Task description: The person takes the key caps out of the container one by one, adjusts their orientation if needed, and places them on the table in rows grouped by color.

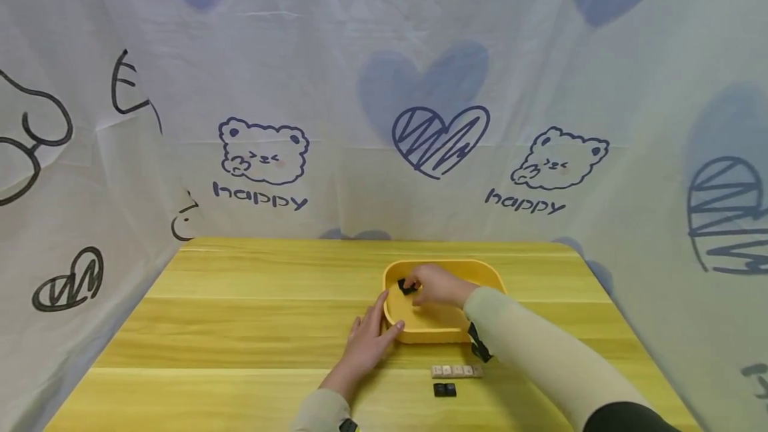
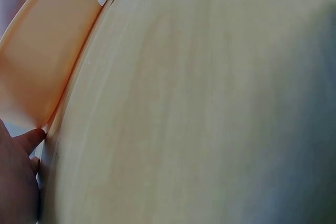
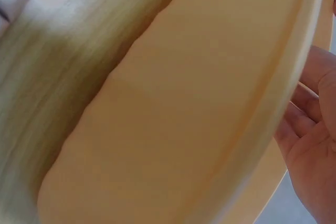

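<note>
Pale cloth [image 1: 336, 39] hangs L of, behind & R of the bin [image 1: 435, 336]: black-line drawings on L side, blue ones behind bin. Wood-grain table [image 1: 252, 305] under bin, yellowish, seams running L-R.

Edges: table's L edge well apart from bin, wide stretch of wood btwn. Back edge nr bin's rear rim, just a narrow strip. R edge closer to bin than L one, & R sleeve [image 1: 540, 345] crosses that side.

L hand [image 1: 367, 340] at bin's front L corner: spread wide, fingers fairly straight along bin's L wall, thumb apart from them at front rim, touching bin. R hand [image 1: 437, 283] reaches in over bin's R side, fingers bent at the black blocks [image 1: 405, 287] twd bin's L end; can't tell if pinched, tips hidden in R wrist view.

Counts, L to R: 1 bin; black blocks in it, no. unclear (small, part-hidden); black pair [image 1: 445, 390] in front of bin, 2 side by side; 5 white blocks [image 1: 457, 371] btwn that pair & bin, one straight row along bin's front, small marks on top. Cloth behind bin: 2 bears [image 1: 264, 152], each w/ "happy" below, 1 outlined heart [image 1: 441, 142] btwn.
</note>
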`<action>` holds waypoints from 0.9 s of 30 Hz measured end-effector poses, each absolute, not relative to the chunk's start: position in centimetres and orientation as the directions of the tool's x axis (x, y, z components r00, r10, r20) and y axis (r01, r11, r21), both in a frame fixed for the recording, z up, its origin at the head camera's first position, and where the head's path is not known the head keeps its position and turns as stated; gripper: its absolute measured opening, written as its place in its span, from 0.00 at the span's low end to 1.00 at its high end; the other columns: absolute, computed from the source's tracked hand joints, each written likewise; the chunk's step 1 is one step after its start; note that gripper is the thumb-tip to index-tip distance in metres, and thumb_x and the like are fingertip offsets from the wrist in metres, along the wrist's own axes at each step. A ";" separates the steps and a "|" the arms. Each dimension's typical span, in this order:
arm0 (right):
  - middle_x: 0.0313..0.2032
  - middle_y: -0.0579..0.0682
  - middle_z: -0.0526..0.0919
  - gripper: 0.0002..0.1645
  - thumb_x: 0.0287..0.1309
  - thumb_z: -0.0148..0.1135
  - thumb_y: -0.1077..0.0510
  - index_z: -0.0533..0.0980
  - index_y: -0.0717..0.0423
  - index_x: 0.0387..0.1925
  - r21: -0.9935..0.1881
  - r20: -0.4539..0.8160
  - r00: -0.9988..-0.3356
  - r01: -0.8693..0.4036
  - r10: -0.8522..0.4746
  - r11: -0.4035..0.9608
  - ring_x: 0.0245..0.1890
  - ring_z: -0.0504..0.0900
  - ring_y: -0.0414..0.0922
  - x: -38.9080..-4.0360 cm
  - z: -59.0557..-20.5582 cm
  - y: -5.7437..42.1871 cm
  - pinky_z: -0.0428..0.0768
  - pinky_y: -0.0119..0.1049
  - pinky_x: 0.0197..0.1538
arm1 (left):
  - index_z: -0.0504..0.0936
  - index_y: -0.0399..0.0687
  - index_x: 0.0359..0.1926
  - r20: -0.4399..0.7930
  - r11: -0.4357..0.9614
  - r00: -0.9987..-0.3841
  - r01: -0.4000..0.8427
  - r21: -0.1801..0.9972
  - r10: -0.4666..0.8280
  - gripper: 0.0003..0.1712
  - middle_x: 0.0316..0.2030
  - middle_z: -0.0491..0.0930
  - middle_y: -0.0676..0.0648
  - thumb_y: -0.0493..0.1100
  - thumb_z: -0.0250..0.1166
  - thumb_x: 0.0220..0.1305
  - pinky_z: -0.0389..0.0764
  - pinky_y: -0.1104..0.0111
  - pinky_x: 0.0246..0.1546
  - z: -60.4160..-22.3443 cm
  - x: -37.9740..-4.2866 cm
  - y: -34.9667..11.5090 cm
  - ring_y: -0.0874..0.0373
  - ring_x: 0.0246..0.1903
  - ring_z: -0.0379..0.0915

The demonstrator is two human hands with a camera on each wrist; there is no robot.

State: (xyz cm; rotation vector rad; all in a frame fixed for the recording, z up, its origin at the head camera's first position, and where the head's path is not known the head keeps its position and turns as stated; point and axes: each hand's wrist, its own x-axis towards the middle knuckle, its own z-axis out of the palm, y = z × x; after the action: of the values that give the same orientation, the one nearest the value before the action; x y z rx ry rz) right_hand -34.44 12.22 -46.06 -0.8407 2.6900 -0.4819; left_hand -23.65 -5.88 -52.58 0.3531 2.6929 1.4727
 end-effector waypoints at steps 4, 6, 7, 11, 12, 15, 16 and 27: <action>0.44 0.50 0.84 0.20 0.50 0.73 0.65 0.83 0.59 0.48 -0.388 -0.184 -0.782 -0.499 -0.595 0.775 0.42 0.80 0.44 -34.6 -46.4 12.3 0.79 0.39 0.48 | 0.48 0.51 0.77 0.077 0.520 -0.975 0.178 0.835 0.210 0.42 0.71 0.58 0.37 0.59 0.54 0.71 0.37 0.40 0.68 -52.7 -23.6 -5.7 0.40 0.70 0.51; 0.45 0.50 0.84 0.21 0.49 0.73 0.65 0.83 0.59 0.48 -0.386 -0.190 -0.777 -0.503 -0.601 0.773 0.43 0.81 0.44 -34.7 -46.5 12.4 0.79 0.39 0.49 | 0.49 0.50 0.77 0.088 0.521 -0.975 0.185 0.834 0.205 0.41 0.71 0.58 0.36 0.58 0.54 0.72 0.38 0.40 0.67 -52.7 -23.6 -5.7 0.39 0.70 0.52; 0.45 0.50 0.84 0.21 0.49 0.73 0.66 0.83 0.59 0.48 -0.382 -0.191 -0.774 -0.508 -0.604 0.772 0.44 0.81 0.44 -34.7 -46.5 12.4 0.79 0.39 0.49 | 0.48 0.50 0.77 0.091 0.525 -0.975 0.187 0.830 0.204 0.41 0.71 0.58 0.36 0.58 0.54 0.72 0.38 0.40 0.67 -52.6 -23.6 -5.7 0.38 0.70 0.52; 0.44 0.51 0.84 0.21 0.48 0.72 0.67 0.83 0.60 0.48 -0.358 -0.166 -0.764 -0.542 -0.623 0.760 0.43 0.81 0.46 -34.9 -46.6 12.3 0.80 0.40 0.48 | 0.48 0.51 0.77 0.080 0.534 -0.976 0.177 0.827 0.200 0.41 0.71 0.57 0.36 0.57 0.54 0.72 0.38 0.42 0.69 -52.4 -23.6 -5.7 0.39 0.70 0.51; 0.44 0.51 0.83 0.21 0.48 0.71 0.67 0.83 0.60 0.48 -0.340 -0.157 -0.761 -0.557 -0.629 0.758 0.43 0.80 0.46 -34.9 -46.6 12.3 0.79 0.40 0.48 | 0.48 0.51 0.77 0.076 0.538 -0.977 0.175 0.825 0.202 0.41 0.71 0.57 0.36 0.57 0.54 0.72 0.38 0.42 0.69 -52.4 -23.7 -5.7 0.39 0.70 0.50; 0.43 0.51 0.81 0.21 0.49 0.71 0.67 0.82 0.60 0.49 -0.303 -0.146 -0.757 -0.579 -0.637 0.757 0.42 0.79 0.45 -34.9 -46.5 12.2 0.78 0.40 0.49 | 0.48 0.51 0.77 0.068 0.542 -0.976 0.173 0.822 0.209 0.41 0.71 0.57 0.36 0.58 0.54 0.72 0.38 0.42 0.69 -52.5 -23.7 -5.7 0.40 0.70 0.50; 0.43 0.51 0.81 0.22 0.48 0.71 0.67 0.82 0.61 0.49 -0.295 -0.145 -0.753 -0.586 -0.642 0.754 0.41 0.78 0.46 -35.0 -46.5 12.1 0.78 0.41 0.49 | 0.48 0.51 0.77 0.073 0.541 -0.975 0.179 0.821 0.212 0.41 0.71 0.57 0.35 0.58 0.54 0.72 0.38 0.42 0.68 -52.5 -23.7 -5.7 0.39 0.70 0.50; 0.35 0.49 0.76 0.21 0.45 0.72 0.70 0.84 0.61 0.45 -0.253 -0.154 -0.696 -0.658 -0.701 0.709 0.31 0.72 0.41 -34.5 -46.9 12.5 0.76 0.35 0.39 | 0.47 0.53 0.77 0.056 0.536 -0.975 0.165 0.828 0.213 0.42 0.72 0.55 0.38 0.59 0.53 0.72 0.37 0.42 0.69 -52.7 -23.8 -5.7 0.41 0.71 0.49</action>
State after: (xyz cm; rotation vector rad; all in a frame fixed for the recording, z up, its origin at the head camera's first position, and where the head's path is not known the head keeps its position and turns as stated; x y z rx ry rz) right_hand -34.49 12.53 -46.90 -1.0831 2.6782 -0.2605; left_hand -23.84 -5.72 -52.72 0.3330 2.7082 1.4505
